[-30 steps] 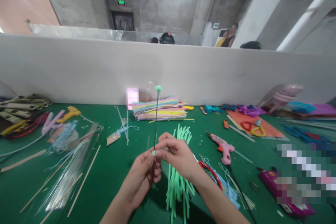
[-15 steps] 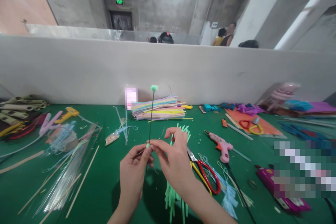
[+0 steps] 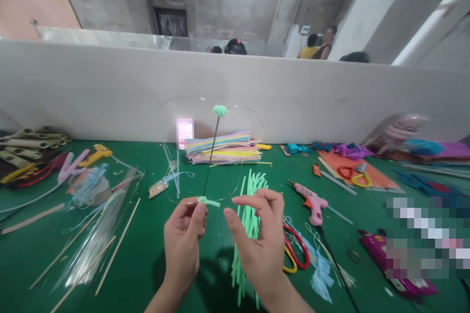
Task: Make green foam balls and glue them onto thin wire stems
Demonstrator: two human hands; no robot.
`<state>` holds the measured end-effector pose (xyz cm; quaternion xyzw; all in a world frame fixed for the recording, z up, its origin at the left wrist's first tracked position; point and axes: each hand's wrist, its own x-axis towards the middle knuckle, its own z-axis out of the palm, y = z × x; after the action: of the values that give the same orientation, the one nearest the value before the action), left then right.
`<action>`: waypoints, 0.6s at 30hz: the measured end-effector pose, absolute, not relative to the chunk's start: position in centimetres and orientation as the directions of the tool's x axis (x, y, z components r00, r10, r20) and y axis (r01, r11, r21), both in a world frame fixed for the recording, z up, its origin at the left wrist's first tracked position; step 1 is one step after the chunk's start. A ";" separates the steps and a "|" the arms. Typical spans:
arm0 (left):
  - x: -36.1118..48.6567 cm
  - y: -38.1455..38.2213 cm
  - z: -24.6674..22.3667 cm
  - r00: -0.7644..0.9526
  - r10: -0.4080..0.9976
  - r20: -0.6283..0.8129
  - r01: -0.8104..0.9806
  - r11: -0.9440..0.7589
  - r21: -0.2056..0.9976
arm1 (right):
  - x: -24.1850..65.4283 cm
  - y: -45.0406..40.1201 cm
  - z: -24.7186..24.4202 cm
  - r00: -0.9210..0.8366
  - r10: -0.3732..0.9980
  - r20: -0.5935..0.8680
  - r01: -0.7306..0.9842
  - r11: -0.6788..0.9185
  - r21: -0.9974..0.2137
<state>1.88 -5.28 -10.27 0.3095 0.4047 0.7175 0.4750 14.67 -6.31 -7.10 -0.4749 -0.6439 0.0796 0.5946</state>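
Note:
My left hand (image 3: pixel 185 237) pinches a thin dark stick (image 3: pixel 212 156) near its lower end, at a green pipe cleaner (image 3: pixel 210 202) wound there, whose short free tail points right. A fuzzy green knot (image 3: pixel 220 111) sits on the stick's top. Thin clear wire curves out to both sides of the stick, faint against the wall. My right hand (image 3: pixel 259 247) is just right of that tail, thumb and index finger apart with nothing between them. Under and behind it lies a bunch of green pipe cleaners (image 3: pixel 251 205); the hand partly hides red-and-yellow scissors (image 3: pixel 298 247).
Bundled multicoloured pipe cleaners (image 3: pixel 223 149) lie by the white partition (image 3: pixel 128 93). Rightward are a pink glue gun (image 3: pixel 310 203), a smaller pair of scissors (image 3: pixel 354 176) and a magenta packet (image 3: pixel 396 264). Leftward are clear sticks (image 3: pixel 95 239), a yellow glue gun (image 3: pixel 96 155) and bamboo pieces (image 3: pixel 33 144).
My right hand has let go of the pipe cleaner at the stick's lower end and drawn back right, fingers opening. The short tail now shows. The stick leans more to the right.

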 end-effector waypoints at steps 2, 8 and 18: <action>1.9 -5.5 -10.4 -0.351 0.934 0.072 -0.418 -0.225 0.880 | 14.3 -6.3 -6.9 0.148 0.685 0.714 0.546 0.545 -0.636; 1.8 -5.9 -10.4 -0.325 0.940 0.102 -0.383 -0.229 0.895 | 13.8 -5.8 -6.5 0.119 0.630 0.767 0.650 0.535 -0.540; 2.0 -6.0 -10.1 -0.304 0.947 0.105 -0.369 -0.219 0.903 | 13.9 -5.7 -5.9 0.097 0.524 0.846 0.760 0.510 -0.403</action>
<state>2.05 -6.04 -10.13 0.3531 0.4090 0.6962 0.4726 13.86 -5.66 -5.86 -0.4836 -0.6636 -0.1049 0.5611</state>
